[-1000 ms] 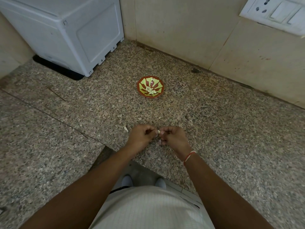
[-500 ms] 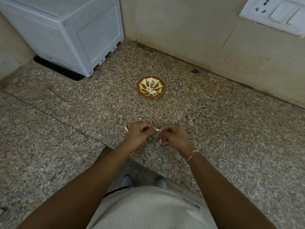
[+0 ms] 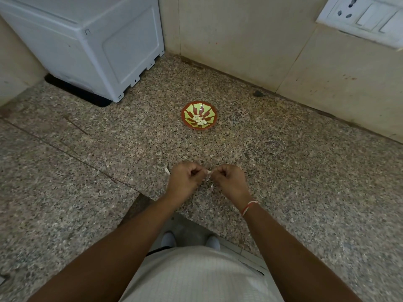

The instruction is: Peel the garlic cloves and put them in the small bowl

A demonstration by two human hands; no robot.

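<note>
Red-and-green small bowl point(image 3: 199, 115) with peeled garlic cloves point(image 3: 199, 120) inside.

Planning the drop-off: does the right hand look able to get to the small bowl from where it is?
Probably yes. The bare counter between the right hand and the small bowl holds nothing, though that hand is now pinching a garlic clove with the left hand.

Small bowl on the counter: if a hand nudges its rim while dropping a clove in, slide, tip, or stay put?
The small bowl looks shallow and wide, so tipping seems unlikely. It holds only a few peeled cloves, so it is probably light and may slide on the polished-looking granite counter. Its glossy surface suggests a hard, possibly breakable material.
</note>
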